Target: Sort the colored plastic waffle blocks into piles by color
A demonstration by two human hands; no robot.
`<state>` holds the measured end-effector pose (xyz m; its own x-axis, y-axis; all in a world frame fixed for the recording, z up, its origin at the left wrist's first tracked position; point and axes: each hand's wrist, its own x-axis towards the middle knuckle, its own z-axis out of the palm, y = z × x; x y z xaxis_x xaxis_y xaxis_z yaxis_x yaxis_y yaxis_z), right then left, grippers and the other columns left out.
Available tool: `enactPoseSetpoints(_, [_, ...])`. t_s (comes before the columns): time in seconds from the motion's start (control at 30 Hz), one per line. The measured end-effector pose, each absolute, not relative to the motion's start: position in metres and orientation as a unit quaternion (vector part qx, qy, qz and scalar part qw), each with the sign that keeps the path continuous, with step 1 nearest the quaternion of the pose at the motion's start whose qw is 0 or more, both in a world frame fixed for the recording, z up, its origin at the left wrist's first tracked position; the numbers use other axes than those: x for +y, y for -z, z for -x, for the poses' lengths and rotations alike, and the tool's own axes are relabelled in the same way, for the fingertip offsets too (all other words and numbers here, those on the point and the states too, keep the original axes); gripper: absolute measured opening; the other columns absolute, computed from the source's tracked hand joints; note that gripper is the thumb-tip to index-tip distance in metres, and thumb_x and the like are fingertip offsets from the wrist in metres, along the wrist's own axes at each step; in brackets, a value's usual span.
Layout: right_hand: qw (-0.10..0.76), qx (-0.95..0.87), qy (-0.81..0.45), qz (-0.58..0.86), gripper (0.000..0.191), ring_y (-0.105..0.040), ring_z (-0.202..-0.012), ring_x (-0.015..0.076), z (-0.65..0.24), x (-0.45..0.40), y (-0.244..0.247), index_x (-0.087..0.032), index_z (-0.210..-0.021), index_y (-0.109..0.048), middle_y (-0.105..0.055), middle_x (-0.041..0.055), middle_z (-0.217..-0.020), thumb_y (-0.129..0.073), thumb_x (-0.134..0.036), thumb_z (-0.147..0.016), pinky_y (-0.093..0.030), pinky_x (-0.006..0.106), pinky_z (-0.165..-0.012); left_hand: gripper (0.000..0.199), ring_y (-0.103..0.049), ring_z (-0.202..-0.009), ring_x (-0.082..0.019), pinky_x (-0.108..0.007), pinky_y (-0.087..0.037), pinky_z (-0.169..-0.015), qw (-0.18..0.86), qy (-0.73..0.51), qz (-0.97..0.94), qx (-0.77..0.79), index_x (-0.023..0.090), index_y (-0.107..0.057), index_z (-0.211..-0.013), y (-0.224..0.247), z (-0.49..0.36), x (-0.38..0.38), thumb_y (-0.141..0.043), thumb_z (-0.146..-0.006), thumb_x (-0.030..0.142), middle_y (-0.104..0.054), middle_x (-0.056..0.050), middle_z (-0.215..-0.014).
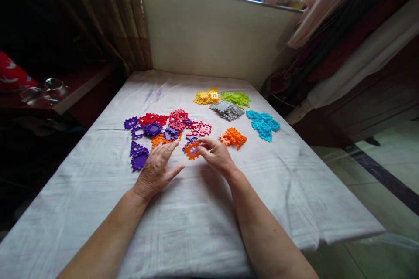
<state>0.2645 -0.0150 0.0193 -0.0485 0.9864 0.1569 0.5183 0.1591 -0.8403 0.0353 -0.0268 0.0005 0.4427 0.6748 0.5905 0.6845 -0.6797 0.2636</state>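
Note:
My right hand [216, 154] pinches an orange interlocking plastic tile [192, 151] with notched edges and a window-like grid. My left hand [159, 168] is open, thumb apart from the fingers, over the near edge of a mixed heap. In that heap lie purple tiles [139, 161], red tiles [153, 119], pinkish-red tiles [178, 118] and some orange tiles [159, 140], partly hidden by my left hand. Right of my right hand sits a small pile of orange tiles [233, 137].
Farther back are piles of yellow tiles [206, 96], green tiles [235, 99], grey tiles [227, 110] and blue tiles [263, 124]. A white cloth [288, 209] covers the table. Eyeglasses [41, 91] rest on a dark side surface at left. Clothes [356, 52] hang at right.

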Motion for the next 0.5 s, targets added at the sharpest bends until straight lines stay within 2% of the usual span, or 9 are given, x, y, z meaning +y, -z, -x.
enactPoseSetpoints(0.13, [0.423, -0.580, -0.190, 0.669, 0.030, -0.068, -0.079, 0.0172, -0.321, -0.005, -0.020, -0.022, -0.105, -0.075, -0.076, 0.0040, -0.090, -0.057, -0.029, -0.082, -0.053, 0.030, -0.077, 0.054, -0.060, -0.121, -0.025, -0.045, -0.045, -0.107, 0.026, 0.368, 0.828, -0.421, 0.029, -0.042, -0.145, -0.002, -0.028, -0.022, -0.055, -0.094, 0.038, -0.063, -0.008, -0.134])
enactPoseSetpoints(0.23, [0.398, -0.554, -0.132, 0.719, 0.032, -0.067, -0.074, 0.0173, -0.356, -0.006, -0.025, -0.023, -0.106, -0.073, -0.076, 0.0031, -0.088, -0.059, -0.031, -0.078, -0.053, 0.030, -0.073, 0.044, -0.059, -0.123, -0.024, -0.045, -0.044, -0.109, 0.023, 0.370, 0.812, -0.450, 0.027, -0.050, -0.138, -0.002, -0.020, -0.018, -0.053, -0.094, 0.035, -0.062, -0.008, -0.135])
enactPoseSetpoints(0.37, [0.358, -0.564, -0.095, 0.738, 0.024, -0.064, -0.068, 0.0165, -0.373, -0.010, -0.029, -0.023, -0.094, -0.073, -0.074, 0.0019, -0.080, -0.060, -0.032, -0.077, -0.050, 0.029, -0.068, 0.040, -0.057, -0.125, -0.024, -0.045, -0.043, -0.110, 0.014, 0.369, 0.798, -0.477, 0.026, -0.054, -0.133, -0.003, -0.014, -0.015, -0.053, -0.094, 0.035, -0.061, -0.009, -0.136])
enactPoseSetpoints(0.5, [0.350, -0.590, -0.097, 0.721, 0.021, -0.066, -0.079, 0.0194, -0.370, -0.008, -0.023, -0.023, -0.088, -0.075, -0.075, 0.0038, -0.090, -0.059, -0.029, -0.077, -0.051, 0.033, -0.076, 0.039, -0.057, -0.125, -0.025, -0.046, -0.043, -0.111, 0.014, 0.374, 0.783, -0.496, 0.025, -0.056, -0.131, -0.003, -0.010, -0.012, -0.051, -0.094, 0.035, -0.062, -0.009, -0.134])
